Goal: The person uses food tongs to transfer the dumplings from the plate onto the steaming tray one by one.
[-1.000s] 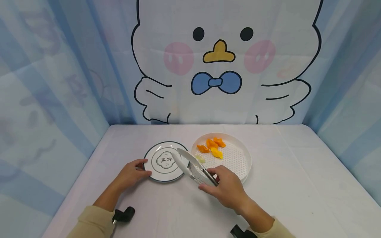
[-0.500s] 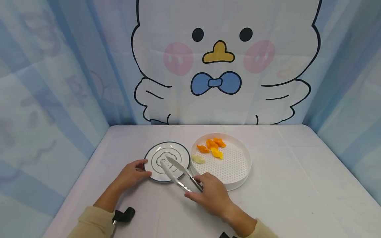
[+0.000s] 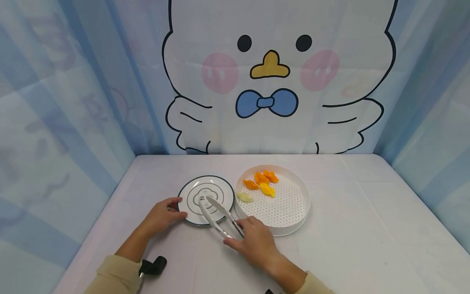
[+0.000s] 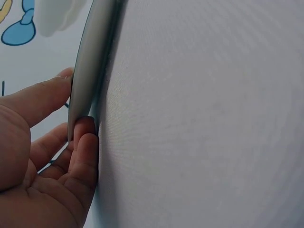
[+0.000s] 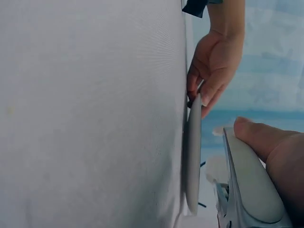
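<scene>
My left hand (image 3: 165, 216) pinches the left rim of a round white plate (image 3: 189, 192) with a dark blue edge and a printed emblem. In the left wrist view the thumb lies on top of the plate (image 4: 88, 61) and fingertips tuck under its rim. My right hand (image 3: 257, 245) grips metal tongs (image 3: 212, 222) with white tips, thumb on one arm and fingers on the other. The tips stand slightly apart over the plate's middle, with nothing visible between them. From the right wrist, the tongs (image 5: 251, 185) show close up, beside the plate seen edge-on.
Right of the plate sits a round white perforated tray (image 3: 290, 204). Toward its back and left lie small dumpling-shaped pieces: several orange ones (image 3: 261, 178), a yellow one (image 3: 267, 189) and a pale green one (image 3: 244, 197). A printed curtain (image 3: 271, 130) hangs behind the table.
My right hand has moved left and toward me, bringing the tongs from the tray's front left edge to the plate's middle. The pale green piece is now fully visible. My left hand stays put.
</scene>
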Motion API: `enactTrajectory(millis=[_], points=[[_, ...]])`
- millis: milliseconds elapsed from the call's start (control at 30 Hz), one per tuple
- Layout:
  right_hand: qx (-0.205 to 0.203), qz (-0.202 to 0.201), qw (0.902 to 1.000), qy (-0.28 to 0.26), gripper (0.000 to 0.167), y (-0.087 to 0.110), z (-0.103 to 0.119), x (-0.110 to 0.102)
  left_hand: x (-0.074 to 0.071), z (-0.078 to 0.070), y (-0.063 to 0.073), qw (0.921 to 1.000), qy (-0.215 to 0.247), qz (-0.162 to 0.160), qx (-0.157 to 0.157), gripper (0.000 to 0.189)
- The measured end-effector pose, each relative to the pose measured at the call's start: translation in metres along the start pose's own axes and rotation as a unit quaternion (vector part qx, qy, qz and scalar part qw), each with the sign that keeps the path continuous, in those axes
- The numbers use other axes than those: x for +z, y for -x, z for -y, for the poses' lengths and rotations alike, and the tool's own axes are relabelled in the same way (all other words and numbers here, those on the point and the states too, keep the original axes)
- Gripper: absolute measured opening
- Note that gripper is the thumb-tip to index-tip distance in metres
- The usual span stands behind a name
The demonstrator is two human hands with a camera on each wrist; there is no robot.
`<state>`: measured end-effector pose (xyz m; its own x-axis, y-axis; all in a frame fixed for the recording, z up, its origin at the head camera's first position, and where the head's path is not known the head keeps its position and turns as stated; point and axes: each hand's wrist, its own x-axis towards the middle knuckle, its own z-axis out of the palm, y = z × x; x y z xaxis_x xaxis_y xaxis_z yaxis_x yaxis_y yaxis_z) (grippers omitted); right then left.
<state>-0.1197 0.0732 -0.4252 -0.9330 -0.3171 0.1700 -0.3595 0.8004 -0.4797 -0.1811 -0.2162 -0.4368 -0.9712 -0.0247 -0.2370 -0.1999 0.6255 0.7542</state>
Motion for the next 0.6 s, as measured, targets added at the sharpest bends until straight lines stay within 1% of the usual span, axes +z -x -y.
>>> enactTrajectory(millis=[400, 600], points=[[0.006, 0.002, 0.9991, 0.042, 0.060, -0.0004, 0.0039, 0.0055, 0.0006, 0.0019, -0.0023, 1.0000, 0.005, 0.000, -0.001, 0.068], [0.002, 0.011, 0.9984, 0.056, 0.059, -0.0011, 0.0065, 0.0046, 0.0001, 0.0016, -0.0018, 1.0000, 0.005, 0.001, -0.002, 0.068]])
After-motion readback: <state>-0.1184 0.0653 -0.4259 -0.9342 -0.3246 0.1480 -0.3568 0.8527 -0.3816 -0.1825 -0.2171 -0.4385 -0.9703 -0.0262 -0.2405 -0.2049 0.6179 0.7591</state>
